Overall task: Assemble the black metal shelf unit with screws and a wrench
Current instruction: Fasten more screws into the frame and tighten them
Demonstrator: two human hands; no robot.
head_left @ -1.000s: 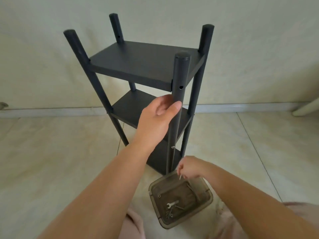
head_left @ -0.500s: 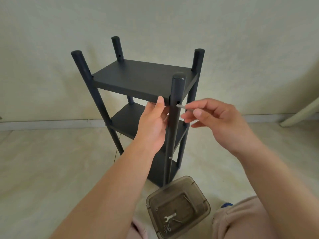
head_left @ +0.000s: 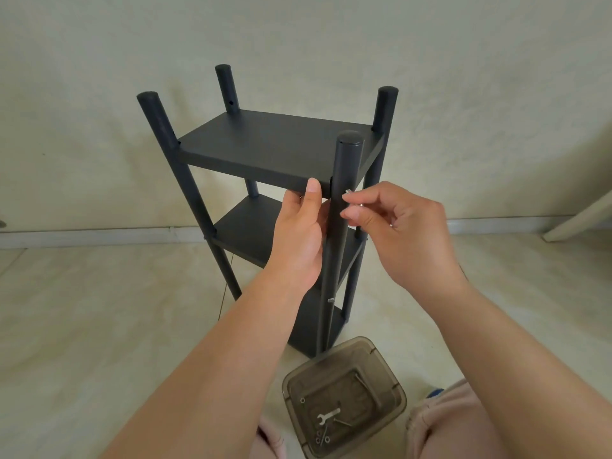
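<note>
While left hand (head_left: 299, 240) grips near black metal post (head_left: 342, 207), right hand (head_left: 394, 223) pinches small silver screw (head_left: 348, 192) at hole; misaligned top black shelf panel (head_left: 275, 144) risks cross-threading, drop.

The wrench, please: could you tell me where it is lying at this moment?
In the head view, the wrench lies inside the translucent container on the floor, bottom centre-right, among loose screws, just in front of the shelf unit.

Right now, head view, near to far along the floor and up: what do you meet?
Clear plastic box with the wrench inside → shelf unit, left hand holding its top shelf, right hand pinching a screw at the front post → baseboard → wall.
</note>
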